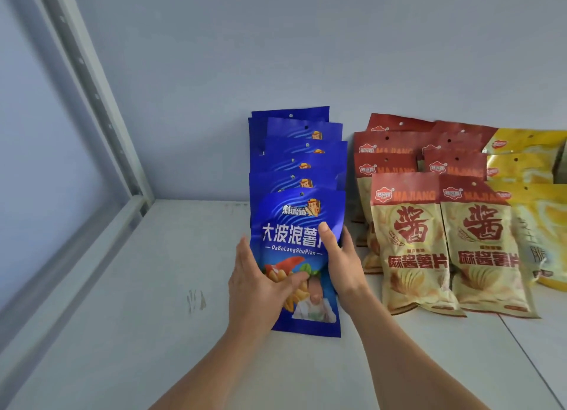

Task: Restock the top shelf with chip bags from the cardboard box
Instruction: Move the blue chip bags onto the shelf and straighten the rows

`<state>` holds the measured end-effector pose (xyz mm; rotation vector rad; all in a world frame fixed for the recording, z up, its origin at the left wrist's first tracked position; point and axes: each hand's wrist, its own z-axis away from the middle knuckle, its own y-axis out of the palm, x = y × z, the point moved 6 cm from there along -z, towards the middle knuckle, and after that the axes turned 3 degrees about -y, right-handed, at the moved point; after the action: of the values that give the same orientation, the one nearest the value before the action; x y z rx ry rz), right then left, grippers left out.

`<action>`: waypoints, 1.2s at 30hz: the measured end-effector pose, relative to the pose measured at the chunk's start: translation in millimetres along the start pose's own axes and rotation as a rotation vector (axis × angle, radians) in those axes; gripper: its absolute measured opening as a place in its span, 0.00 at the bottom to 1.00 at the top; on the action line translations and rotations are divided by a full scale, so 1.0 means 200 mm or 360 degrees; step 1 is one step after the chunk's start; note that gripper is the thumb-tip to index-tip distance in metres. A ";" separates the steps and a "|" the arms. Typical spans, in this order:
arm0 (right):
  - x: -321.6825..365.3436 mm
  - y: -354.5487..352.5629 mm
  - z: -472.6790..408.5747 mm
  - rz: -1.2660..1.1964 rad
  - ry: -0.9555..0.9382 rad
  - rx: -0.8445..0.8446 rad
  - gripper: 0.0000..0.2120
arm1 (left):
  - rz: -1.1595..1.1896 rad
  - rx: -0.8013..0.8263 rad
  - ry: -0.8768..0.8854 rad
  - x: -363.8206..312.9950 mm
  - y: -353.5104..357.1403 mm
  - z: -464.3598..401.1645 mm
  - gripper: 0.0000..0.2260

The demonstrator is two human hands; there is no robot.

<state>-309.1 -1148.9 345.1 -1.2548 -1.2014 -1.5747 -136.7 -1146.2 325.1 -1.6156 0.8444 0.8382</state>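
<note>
Head view showed both hands holding the front blue chip bag point(299, 256) upright: left hand point(260, 287) at 8 o'clock, right hand point(340, 262) at 3, fingers pinching its sides on the shelf point(138, 317).

Two bare forearms — no sleeves — left hand point(257, 290) and right hand point(343, 265) without gloves.

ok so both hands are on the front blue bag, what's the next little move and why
Probably let go and draw both hands back. The left hand and right hand grip the front blue chip bag, which already seems to stand on the shelf, leaning against the blue row beside the red Majiang bags.
</note>
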 end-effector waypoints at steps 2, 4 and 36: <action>-0.01 0.03 0.01 0.0024 0.0046 0.0079 0.24 | 0.0064 0.0016 -0.0035 0.00 0.02 -0.02 0.50; -0.03 0.04 0.00 0.0096 0.0094 0.0075 0.22 | 0.0083 -0.0016 -0.0003 -0.01 0.02 -0.03 0.48; 0.47 -0.83 0.14 0.1205 -0.0449 -0.0400 0.33 | -0.0147 -0.0260 0.0653 -0.65 0.37 0.38 0.37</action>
<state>-479.6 -1081.6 404.8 -1.8623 -0.5597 -1.0159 -272.9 -1070.3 388.3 -1.9948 0.9948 0.5265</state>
